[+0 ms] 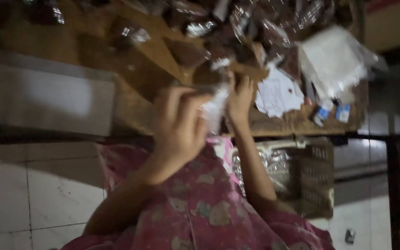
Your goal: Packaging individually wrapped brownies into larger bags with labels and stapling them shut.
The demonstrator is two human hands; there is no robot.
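Clear plastic packet (215,109) is pinched between both hands, just above the near edge of the wooden table (135,106), roughly at its middle. Frame is dark and motion-blurred, so the packet's contents can't be made out.

Nearest the camera: pink patterned garment (200,208) over the lap, below the table edge. White tiled floor (28,194) sits left of the lap, under the table's left end. A woven basket (302,176) with crinkled clear plastic inside hangs below the table's right end, right of the lap.

Left hand (179,127): fingers curled shut around the packet's left side, back of hand toward the camera, just in front of the table's near edge.
Right hand (240,99): fingers closed on the packet's right side, over the table's near edge, forearm running down toward the basket.

On the table, right of the hands: white paper slips (278,95), touching or nearly touching the right hand. Further right: small blue-and-white items (332,112) near the table's right corner. Above those: a white bag (332,60) in clear wrap.

Far side of the table: a heap of clear-wrapped brown packets (237,28), spread across the top of the view. Individual pieces can't be separated in the blur.
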